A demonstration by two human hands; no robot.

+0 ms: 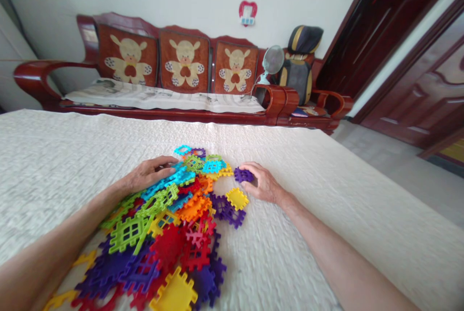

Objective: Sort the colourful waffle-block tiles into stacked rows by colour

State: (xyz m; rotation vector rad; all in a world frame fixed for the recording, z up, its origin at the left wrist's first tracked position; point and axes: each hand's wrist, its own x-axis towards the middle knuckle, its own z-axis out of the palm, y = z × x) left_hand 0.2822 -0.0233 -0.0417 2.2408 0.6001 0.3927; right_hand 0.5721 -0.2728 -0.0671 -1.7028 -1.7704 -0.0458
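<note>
A heap of colourful plastic interlocking tiles with notched edges lies on the cloth-covered table, some solid and some with grid openings. My left hand (154, 171) rests at the heap's upper left edge, fingers stretched out and thumb apart, touching the light blue tiles (173, 179). My right hand (264, 184), right of the heap, pinches a purple tile (242, 174) between thumb and fingers, at or just above the cloth. Nearest below it is a loose yellow tile (237, 199), overlapping purple grid tiles (228, 211). Green grid tiles (127, 234) lie below my left hand.
A cream textured cloth (326, 190) covers the table. Beyond it stand a wooden sofa (174, 116) with bear-patterned cushions (184, 62), a small fan (273, 60) and a wooden armchair (335, 101). A brown door (424, 88) is at the right.
</note>
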